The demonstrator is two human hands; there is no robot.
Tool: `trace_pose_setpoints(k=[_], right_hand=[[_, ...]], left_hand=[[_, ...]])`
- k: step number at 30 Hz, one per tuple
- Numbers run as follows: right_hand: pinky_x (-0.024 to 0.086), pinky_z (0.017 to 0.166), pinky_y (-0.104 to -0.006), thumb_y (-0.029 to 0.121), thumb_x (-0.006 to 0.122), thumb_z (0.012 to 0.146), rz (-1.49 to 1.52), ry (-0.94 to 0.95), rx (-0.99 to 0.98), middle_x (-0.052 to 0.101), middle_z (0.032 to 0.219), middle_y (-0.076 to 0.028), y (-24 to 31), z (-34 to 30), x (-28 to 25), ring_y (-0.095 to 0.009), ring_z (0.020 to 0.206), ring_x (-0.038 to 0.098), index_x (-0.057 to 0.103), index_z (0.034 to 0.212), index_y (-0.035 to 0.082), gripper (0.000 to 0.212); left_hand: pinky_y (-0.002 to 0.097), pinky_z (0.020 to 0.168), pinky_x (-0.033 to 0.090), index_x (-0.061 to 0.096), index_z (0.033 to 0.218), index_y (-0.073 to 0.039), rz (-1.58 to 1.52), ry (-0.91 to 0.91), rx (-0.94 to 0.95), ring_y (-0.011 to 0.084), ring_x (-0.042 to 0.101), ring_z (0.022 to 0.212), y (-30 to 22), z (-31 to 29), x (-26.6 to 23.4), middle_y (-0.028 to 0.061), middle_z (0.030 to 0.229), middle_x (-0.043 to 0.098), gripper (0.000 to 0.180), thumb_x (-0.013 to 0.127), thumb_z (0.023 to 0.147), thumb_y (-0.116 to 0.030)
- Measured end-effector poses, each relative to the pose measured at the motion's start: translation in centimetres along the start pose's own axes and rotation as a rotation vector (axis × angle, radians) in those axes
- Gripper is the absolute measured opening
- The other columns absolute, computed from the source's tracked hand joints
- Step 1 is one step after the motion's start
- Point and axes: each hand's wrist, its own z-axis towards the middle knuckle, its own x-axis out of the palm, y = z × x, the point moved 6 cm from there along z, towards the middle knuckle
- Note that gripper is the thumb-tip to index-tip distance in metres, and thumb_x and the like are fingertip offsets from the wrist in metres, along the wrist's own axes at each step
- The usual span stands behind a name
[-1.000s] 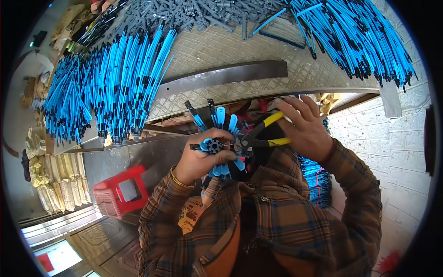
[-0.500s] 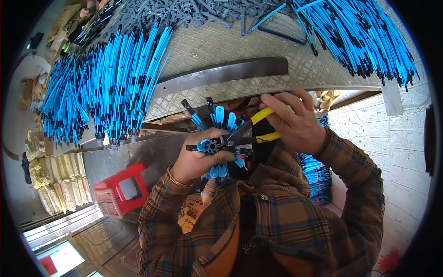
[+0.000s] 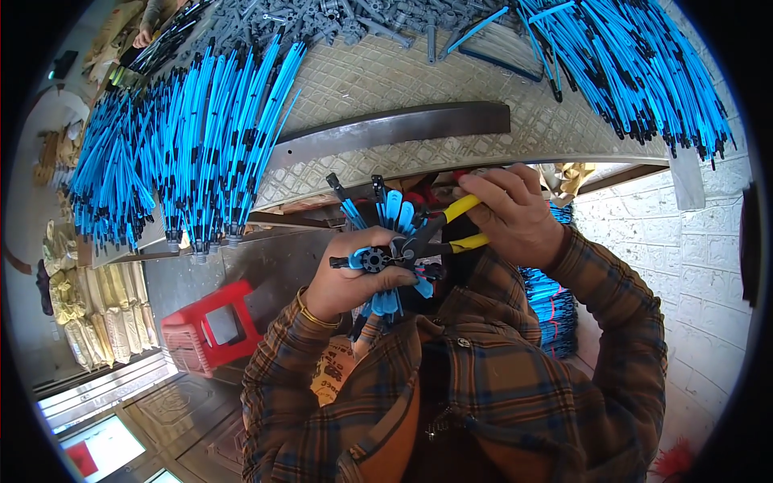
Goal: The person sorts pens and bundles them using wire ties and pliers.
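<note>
My left hand (image 3: 352, 268) is closed around a bundle of blue strips (image 3: 392, 211) with black ends. The strips fan out around a dark round notched hub (image 3: 374, 259), which faces up between thumb and fingers. My right hand (image 3: 515, 216) grips pliers (image 3: 462, 208) by their yellow handles. The handles are spread apart, and the jaws sit right beside the hub, against a thin bit of wire. Part of the bundle is hidden behind my left hand and the pliers.
A patterned table (image 3: 386, 80) lies ahead, with a curved metal bar (image 3: 394, 129) along its near edge. Heaps of blue strips (image 3: 213, 137) stand left and right, grey plastic parts (image 3: 346, 24) at the back. A red plastic stool (image 3: 193, 334) is at left. Another person's hand (image 3: 145, 36) shows far left.
The bundle and pliers have shifted slightly to the right, with the jaws still at the hub. Another person's hand at the far left has moved.
</note>
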Motion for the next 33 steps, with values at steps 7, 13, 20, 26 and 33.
trace_pose_setpoints(k=[7,13,20,26,33], right_hand=[[0.04,0.075,-0.0365,0.011,0.063,0.066,0.028,0.033,-0.036,0.051,0.104,-0.006,0.4,-0.5,0.5,-0.023,0.09,0.05,0.061,0.089,0.005,0.023],[0.042,0.072,-0.036,0.018,0.066,0.07,0.164,0.276,-0.004,0.053,0.099,-0.007,0.7,-0.4,-0.3,-0.023,0.088,0.052,0.059,0.087,0.005,0.022],[0.044,0.07,-0.0341,0.042,0.057,0.084,2.066,1.447,0.853,0.057,0.098,-0.01,5.1,-9.9,7.5,-0.017,0.086,0.054,0.049,0.107,-0.001,0.05],[0.048,0.076,-0.0325,0.035,0.059,0.083,1.827,0.906,0.464,0.057,0.099,-0.013,4.4,-5.8,4.8,-0.019,0.09,0.058,0.037,0.122,-0.004,0.059],[0.049,0.078,-0.033,0.026,0.061,0.08,1.915,1.4,1.051,0.057,0.095,-0.011,4.4,-7.5,4.2,-0.019,0.094,0.057,0.035,0.123,-0.003,0.057]], left_hand=[[0.0265,0.063,0.046,0.062,0.088,-0.002,-0.004,-0.009,-0.018,0.0145,0.059,0.068,0.4,-0.4,0.0,0.0059,0.077,0.061,0.03,0.077,0.064,-0.01],[0.0266,0.068,0.047,0.062,0.095,-0.004,0.045,-0.022,0.04,0.0159,0.061,0.075,-0.1,-0.4,-0.4,0.0071,0.084,0.063,0.038,0.078,0.061,-0.01],[0.0278,0.07,0.048,0.062,0.099,-0.005,0.123,0.166,0.103,0.0183,0.062,0.08,-0.7,-0.5,0.4,0.0086,0.088,0.064,0.044,0.079,0.059,-0.009],[0.0287,0.07,0.048,0.062,0.097,-0.005,0.087,0.143,0.149,0.0199,0.063,0.08,-0.7,-0.7,0.1,0.0079,0.088,0.064,0.042,0.079,0.059,-0.011],[0.029,0.069,0.047,0.061,0.09,-0.005,0.032,0.169,0.075,0.0204,0.062,0.078,0.1,-0.3,0.4,0.0067,0.083,0.062,0.038,0.079,0.059,-0.013]])
